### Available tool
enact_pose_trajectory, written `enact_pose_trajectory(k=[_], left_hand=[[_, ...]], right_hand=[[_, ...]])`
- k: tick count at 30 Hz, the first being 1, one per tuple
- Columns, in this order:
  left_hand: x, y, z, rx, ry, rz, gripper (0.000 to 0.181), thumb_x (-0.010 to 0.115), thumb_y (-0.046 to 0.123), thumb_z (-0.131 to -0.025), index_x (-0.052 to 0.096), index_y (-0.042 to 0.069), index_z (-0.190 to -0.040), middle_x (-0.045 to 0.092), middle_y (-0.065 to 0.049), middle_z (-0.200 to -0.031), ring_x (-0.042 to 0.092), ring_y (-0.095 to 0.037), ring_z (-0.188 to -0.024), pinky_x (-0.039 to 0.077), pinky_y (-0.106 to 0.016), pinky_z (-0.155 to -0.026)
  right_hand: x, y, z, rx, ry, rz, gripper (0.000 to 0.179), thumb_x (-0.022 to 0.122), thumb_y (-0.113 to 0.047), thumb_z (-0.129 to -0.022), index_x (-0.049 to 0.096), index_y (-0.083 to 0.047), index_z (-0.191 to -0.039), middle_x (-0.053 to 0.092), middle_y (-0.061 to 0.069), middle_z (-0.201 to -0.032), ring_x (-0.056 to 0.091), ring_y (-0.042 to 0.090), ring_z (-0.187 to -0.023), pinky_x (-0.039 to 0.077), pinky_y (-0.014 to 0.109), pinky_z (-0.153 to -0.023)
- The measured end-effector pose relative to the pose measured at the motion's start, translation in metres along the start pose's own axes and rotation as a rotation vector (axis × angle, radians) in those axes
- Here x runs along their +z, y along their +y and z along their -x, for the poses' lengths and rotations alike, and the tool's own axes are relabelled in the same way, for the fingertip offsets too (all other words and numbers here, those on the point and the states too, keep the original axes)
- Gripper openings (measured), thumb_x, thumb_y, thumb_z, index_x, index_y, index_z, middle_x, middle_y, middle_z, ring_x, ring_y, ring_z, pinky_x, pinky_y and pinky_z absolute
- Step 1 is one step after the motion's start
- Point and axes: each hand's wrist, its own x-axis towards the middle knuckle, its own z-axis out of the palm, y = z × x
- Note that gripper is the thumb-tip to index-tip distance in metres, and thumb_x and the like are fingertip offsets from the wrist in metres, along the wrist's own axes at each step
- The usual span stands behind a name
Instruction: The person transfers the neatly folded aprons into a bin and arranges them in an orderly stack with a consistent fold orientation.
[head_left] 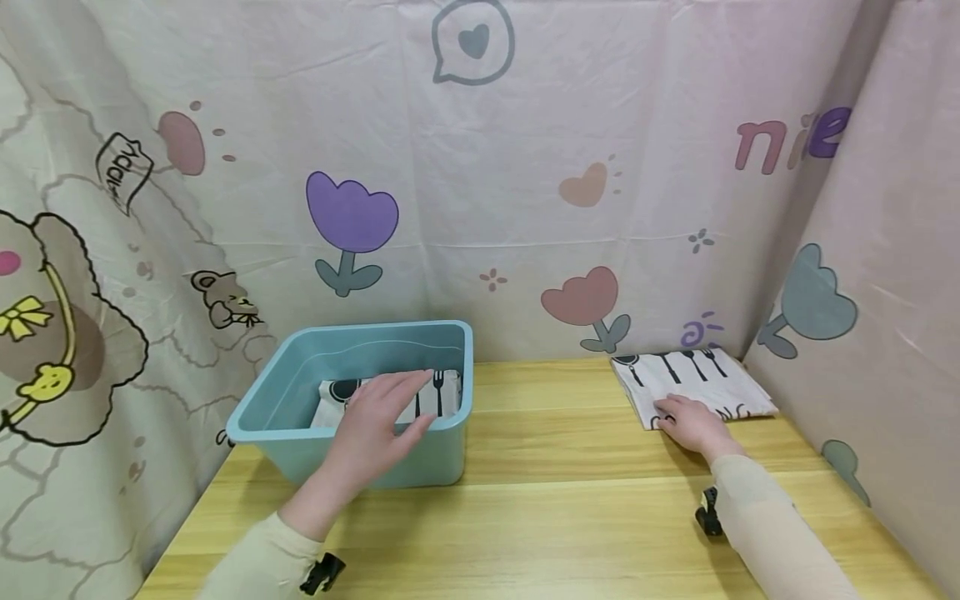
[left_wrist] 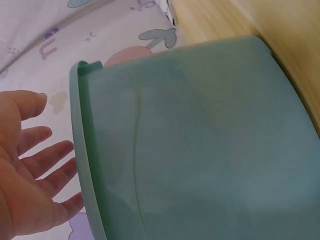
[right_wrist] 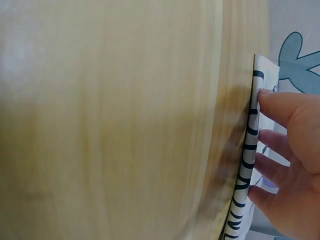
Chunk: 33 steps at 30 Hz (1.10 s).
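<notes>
A light-blue plastic bin (head_left: 427,454) stands at the left of the table, with a folded white cloth (head_left: 450,392) printed with black cutlery inside it. My left hand (head_left: 378,429) is over the bin's near rim, fingers spread and holding nothing; it hides part of that cloth. In the left wrist view its fingertips (left_wrist: 65,147) come right up to the rim. At the back right lies another folded white cloth (head_left: 705,379) with the same cutlery print. My right hand (head_left: 693,423) rests on its near left part, with thumb and fingertips (right_wrist: 270,137) along the printed edge.
The wooden table (head_left: 570,533) stretches between the bin and the right-hand cloth. A printed fabric curtain (head_left: 480,167) hangs behind the table and down both sides. The back-right cloth lies close to the curtain. Small black devices (head_left: 324,575) are on both wrists.
</notes>
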Motion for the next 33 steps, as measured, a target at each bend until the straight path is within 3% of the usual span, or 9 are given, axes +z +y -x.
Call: enact_pose_trajectory(k=[8,25,29,33], left_hand=[[0.017,0.016,-0.014,0.06,0.053,0.08,0.051,0.078,0.017,-0.082,0.063,0.003,-0.129,0.066,-0.012,-0.123,0.059,-0.033,-0.113,0.047,-0.053,-0.093],[0.051,0.076,-0.039,0.095,0.061,0.246,0.051,0.076,0.016,-0.086,0.06,0.005,-0.133,0.063,-0.008,-0.128,0.055,-0.025,-0.12,0.045,-0.041,-0.101],[0.063,0.081,-0.039,0.085,0.056,0.277,0.051,0.076,0.016,-0.086,0.06,0.007,-0.134,0.063,-0.007,-0.129,0.055,-0.023,-0.12,0.045,-0.039,-0.102],[0.075,0.087,-0.038,0.028,0.006,0.327,0.05,0.075,0.017,-0.087,0.06,0.008,-0.134,0.062,-0.005,-0.13,0.055,-0.022,-0.121,0.044,-0.04,-0.103]], right_hand=[[0.001,-0.005,0.002,-0.016,-0.007,-0.008,0.039,0.062,-0.015,-0.095,0.06,0.001,-0.131,0.05,0.032,-0.136,0.047,0.054,-0.121,0.038,0.065,-0.099],[0.004,-0.013,0.004,0.003,-0.002,0.006,0.027,0.06,-0.01,-0.096,0.066,-0.005,-0.122,0.06,0.025,-0.122,0.054,0.051,-0.11,0.044,0.064,-0.092],[0.0,-0.02,0.007,-0.005,-0.002,0.023,0.026,0.062,-0.01,-0.095,0.067,-0.006,-0.12,0.062,0.023,-0.116,0.057,0.05,-0.105,0.046,0.064,-0.087],[-0.001,-0.028,0.009,-0.004,-0.009,0.039,0.027,0.063,-0.011,-0.094,0.067,-0.007,-0.12,0.062,0.021,-0.115,0.058,0.048,-0.104,0.048,0.064,-0.084]])
